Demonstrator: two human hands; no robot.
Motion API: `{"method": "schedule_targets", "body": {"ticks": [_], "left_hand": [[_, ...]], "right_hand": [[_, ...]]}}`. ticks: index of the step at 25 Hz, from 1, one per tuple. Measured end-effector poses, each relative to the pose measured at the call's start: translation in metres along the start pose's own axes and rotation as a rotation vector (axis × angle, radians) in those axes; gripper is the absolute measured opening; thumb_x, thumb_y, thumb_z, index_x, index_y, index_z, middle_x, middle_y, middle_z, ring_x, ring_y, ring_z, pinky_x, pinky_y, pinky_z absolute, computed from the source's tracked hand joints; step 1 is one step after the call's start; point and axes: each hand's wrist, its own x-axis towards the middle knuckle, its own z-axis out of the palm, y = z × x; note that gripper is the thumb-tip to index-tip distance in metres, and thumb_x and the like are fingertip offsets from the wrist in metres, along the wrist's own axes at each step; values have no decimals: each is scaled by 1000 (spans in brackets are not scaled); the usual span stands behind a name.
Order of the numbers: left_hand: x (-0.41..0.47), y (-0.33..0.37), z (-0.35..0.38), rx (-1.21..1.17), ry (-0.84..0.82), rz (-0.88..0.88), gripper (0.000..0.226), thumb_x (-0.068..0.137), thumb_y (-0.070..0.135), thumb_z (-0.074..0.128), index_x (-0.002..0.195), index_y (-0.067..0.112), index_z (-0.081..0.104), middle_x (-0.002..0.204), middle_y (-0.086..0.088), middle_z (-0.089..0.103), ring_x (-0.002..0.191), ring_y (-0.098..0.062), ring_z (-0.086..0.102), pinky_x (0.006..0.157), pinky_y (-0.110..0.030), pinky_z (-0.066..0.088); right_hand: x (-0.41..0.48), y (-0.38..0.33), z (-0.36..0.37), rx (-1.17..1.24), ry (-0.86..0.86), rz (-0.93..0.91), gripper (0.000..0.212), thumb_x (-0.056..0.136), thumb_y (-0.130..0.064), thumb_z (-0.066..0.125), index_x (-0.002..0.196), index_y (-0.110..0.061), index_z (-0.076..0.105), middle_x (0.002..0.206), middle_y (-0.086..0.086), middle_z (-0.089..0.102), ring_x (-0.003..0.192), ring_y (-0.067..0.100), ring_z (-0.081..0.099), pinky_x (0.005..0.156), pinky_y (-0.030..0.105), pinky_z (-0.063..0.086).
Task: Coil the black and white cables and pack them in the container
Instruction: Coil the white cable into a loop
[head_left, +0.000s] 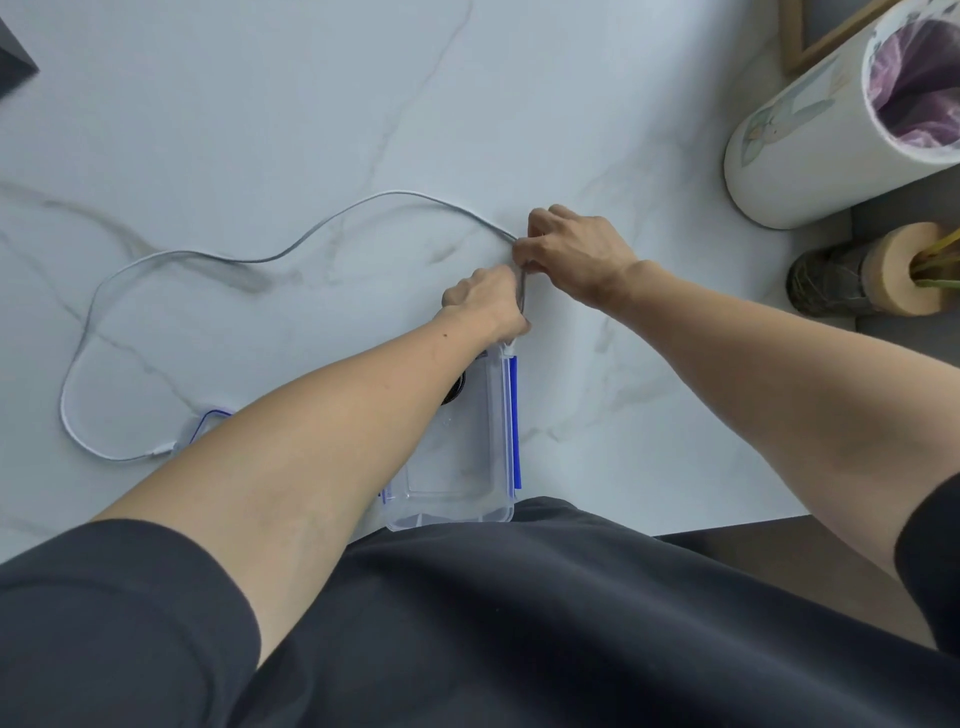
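Observation:
A long white cable (249, 257) snakes across the marble table from its plug end near the left up to my hands. My left hand (485, 301) grips one end of it, fingers curled. My right hand (574, 249) pinches the cable just above, close against the left hand. A clear plastic container (457, 478) with blue clips stands under my left forearm near the table's front edge. A dark coiled thing (456, 389), likely the black cable, shows inside it, mostly hidden by the arm. The container's lid (208, 418) lies to the left, partly covered.
A tall white bin (810, 135) with a purple liner stands off the table's right side. A dark pot with a tan top (872, 280) sits below it. A dark object (13, 67) occupies the far left corner. The table edge runs close to my body.

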Motion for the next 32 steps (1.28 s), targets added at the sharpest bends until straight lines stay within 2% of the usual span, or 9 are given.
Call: {"method": "schedule_targets", "body": {"ticks": [3,7,13,17,20,23,27,29,32], "left_hand": [[-2,-7,-1,-113,-37,45,22,86,29,53,101,14,58,103,-9,61,89,-34,60,71,-36,45],[-11,-16,-1,-275,88,120,19,100,30,36,103,13,45,99,-13,63,85,-34,58,70,-39,45],[-30,-18,-26,-608,283,229,15,102,24,32,96,14,41,75,-1,50,62,-19,41,52,-31,34],[-53,-22,-55,-779,265,238,17,101,27,37,89,17,44,72,1,51,59,-14,42,56,-29,35],[-84,-31,-78,-1102,153,270,23,102,22,39,80,18,44,55,8,37,44,-8,30,46,-22,26],[-127,-50,-94,-1405,-34,383,31,105,30,37,77,18,44,50,9,27,44,-9,20,44,-22,18],[-178,-75,-101,-1592,-227,557,36,106,33,32,76,18,45,46,10,30,42,-7,24,44,-20,20],[-201,-85,-106,-1625,-231,676,33,107,28,32,82,14,49,44,10,38,40,-5,29,43,-18,25],[-232,-101,-114,-1616,-115,833,24,104,20,37,98,3,53,51,7,51,40,-3,38,44,-16,35]], "right_hand": [[3,5,1,29,48,27,12,98,-9,54,100,-15,65,109,13,55,102,32,52,59,34,38],[1,15,-3,133,68,75,15,103,-17,46,101,-15,61,107,12,55,102,32,52,61,36,38],[-5,17,-21,294,130,130,21,104,-24,48,116,-25,65,117,8,58,111,31,52,72,37,43],[-6,2,-40,410,222,121,21,102,-23,50,116,-20,65,114,10,61,107,31,56,87,42,48],[-8,-22,-58,480,300,81,22,103,-26,50,111,-13,66,107,11,65,99,29,60,82,33,45],[-15,-56,-75,569,402,30,23,104,-24,47,100,-6,60,96,12,68,85,31,60,74,32,45],[-19,-114,-107,989,547,54,21,101,-26,46,81,-22,49,69,-7,68,63,10,57,64,25,45],[-19,-145,-123,1108,541,21,26,100,-30,48,74,-25,48,56,-8,58,54,12,53,58,31,45],[-27,-192,-134,1043,501,-81,30,98,-38,45,71,-32,54,57,-11,54,52,7,48,54,28,42]]}}
